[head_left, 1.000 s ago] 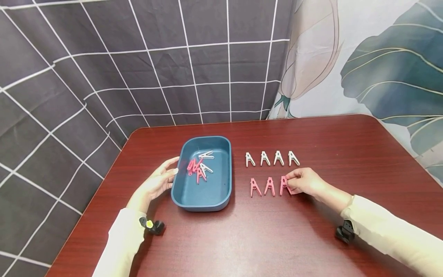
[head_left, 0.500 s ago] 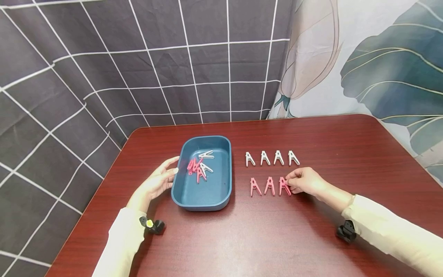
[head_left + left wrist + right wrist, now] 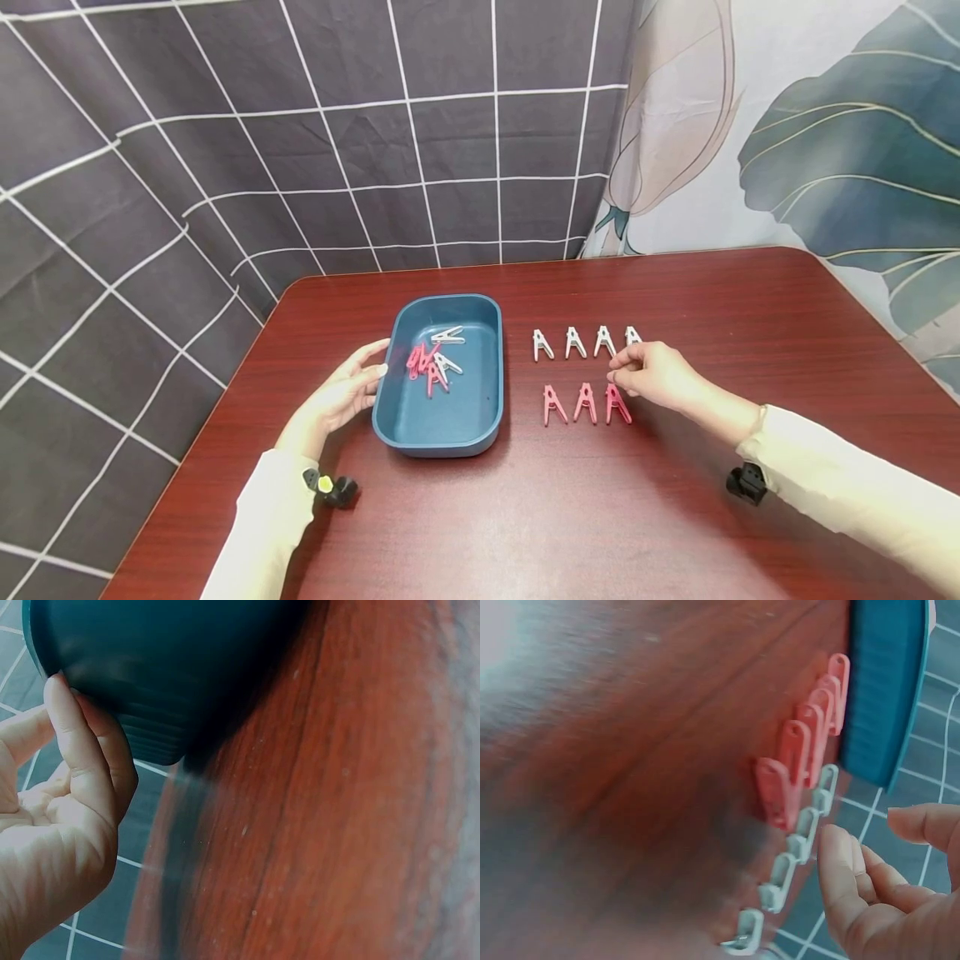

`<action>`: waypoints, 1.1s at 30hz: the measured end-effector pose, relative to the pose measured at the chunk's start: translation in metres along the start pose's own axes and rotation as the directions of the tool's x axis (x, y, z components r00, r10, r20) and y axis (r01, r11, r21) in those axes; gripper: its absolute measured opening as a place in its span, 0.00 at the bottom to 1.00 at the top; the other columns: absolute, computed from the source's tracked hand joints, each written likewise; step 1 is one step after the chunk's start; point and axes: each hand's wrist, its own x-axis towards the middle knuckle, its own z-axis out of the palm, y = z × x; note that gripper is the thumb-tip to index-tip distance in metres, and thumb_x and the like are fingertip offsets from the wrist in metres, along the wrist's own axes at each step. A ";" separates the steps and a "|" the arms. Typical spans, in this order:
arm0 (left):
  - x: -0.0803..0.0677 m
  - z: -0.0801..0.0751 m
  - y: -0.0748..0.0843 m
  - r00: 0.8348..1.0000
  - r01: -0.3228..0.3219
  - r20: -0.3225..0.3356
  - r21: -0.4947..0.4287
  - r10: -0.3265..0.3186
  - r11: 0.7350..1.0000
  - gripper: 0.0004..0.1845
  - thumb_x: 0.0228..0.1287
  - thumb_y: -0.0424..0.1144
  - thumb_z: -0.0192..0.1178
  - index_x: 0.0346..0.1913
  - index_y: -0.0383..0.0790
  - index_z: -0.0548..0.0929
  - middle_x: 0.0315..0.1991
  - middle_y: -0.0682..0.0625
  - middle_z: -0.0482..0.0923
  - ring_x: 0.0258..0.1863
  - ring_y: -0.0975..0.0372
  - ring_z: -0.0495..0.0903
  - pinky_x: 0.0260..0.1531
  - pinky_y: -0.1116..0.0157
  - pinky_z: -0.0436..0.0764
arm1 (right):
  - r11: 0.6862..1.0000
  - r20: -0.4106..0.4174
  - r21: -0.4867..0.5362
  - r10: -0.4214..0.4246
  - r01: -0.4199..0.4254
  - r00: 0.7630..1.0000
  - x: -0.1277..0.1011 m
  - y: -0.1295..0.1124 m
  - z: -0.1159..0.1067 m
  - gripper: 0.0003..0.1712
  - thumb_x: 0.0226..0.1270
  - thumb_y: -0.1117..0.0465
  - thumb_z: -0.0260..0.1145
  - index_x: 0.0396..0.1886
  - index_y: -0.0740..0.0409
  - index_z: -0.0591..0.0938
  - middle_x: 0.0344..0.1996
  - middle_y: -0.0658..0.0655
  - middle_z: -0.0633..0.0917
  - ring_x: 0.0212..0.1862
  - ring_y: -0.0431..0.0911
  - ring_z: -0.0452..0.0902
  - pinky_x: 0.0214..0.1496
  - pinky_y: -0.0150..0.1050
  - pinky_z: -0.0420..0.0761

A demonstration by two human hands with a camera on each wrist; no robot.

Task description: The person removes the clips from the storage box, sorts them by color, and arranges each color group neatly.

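My left hand touches the left side of a blue plastic bin, fingertips at its rim and outer wall. In the left wrist view its fingers meet the bin's dark wall. Inside lie several loose pink clothespins and two white clothespins. My right hand hovers over the table, just above the rightmost pink clothespin. The right wrist view shows its thumb and fingers apart, with nothing between them. Three pink clothespins stand in a row; behind them runs a row of several white clothespins, the rightmost partly hidden by this hand.
The dark red wooden table carries everything. A grey cloth with white grid lines hangs behind and to the left, and a leaf-patterned cloth at the right. A black wrist camera sits under the right sleeve.
My right hand has let go of the rightmost pink clothespin, after its legs were turned in line with the row, and has lifted away from it. The left hand and bin stay put.
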 end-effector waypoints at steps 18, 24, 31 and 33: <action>0.001 -0.002 -0.001 1.000 -0.002 -0.020 0.024 0.002 1.000 0.28 0.73 0.31 0.45 0.72 0.43 0.53 0.49 0.51 0.79 0.43 0.62 0.83 0.39 0.64 0.82 | 0.989 -0.027 -0.037 -0.142 0.141 0.989 0.023 -0.049 0.014 0.10 0.57 0.62 0.65 0.36 0.64 0.83 0.27 0.53 0.84 0.28 0.40 0.76 0.30 0.34 0.75; 0.003 -0.002 -0.001 1.000 -0.004 -0.012 0.021 0.005 1.000 0.28 0.73 0.32 0.45 0.72 0.42 0.51 0.48 0.51 0.80 0.42 0.63 0.83 0.38 0.65 0.82 | 0.983 -0.039 -0.026 -0.182 0.181 0.983 0.030 -0.064 0.025 0.10 0.57 0.62 0.65 0.37 0.64 0.83 0.28 0.55 0.83 0.30 0.41 0.77 0.34 0.35 0.76; 0.002 -0.003 -0.002 1.000 -0.005 -0.018 0.020 0.005 1.000 0.28 0.73 0.33 0.46 0.72 0.43 0.52 0.49 0.51 0.79 0.43 0.63 0.83 0.39 0.64 0.82 | 0.966 -0.029 -0.007 -0.258 0.258 0.966 0.045 -0.084 0.042 0.10 0.57 0.63 0.66 0.37 0.64 0.83 0.29 0.56 0.84 0.31 0.44 0.79 0.36 0.36 0.78; 0.002 -0.003 -0.002 1.000 -0.007 -0.018 0.015 0.007 1.000 0.28 0.73 0.33 0.46 0.72 0.43 0.53 0.49 0.51 0.79 0.43 0.63 0.83 0.39 0.64 0.82 | 0.962 -0.021 0.000 -0.272 0.272 0.962 0.050 -0.092 0.047 0.11 0.56 0.63 0.67 0.38 0.65 0.83 0.29 0.57 0.84 0.32 0.45 0.79 0.37 0.36 0.78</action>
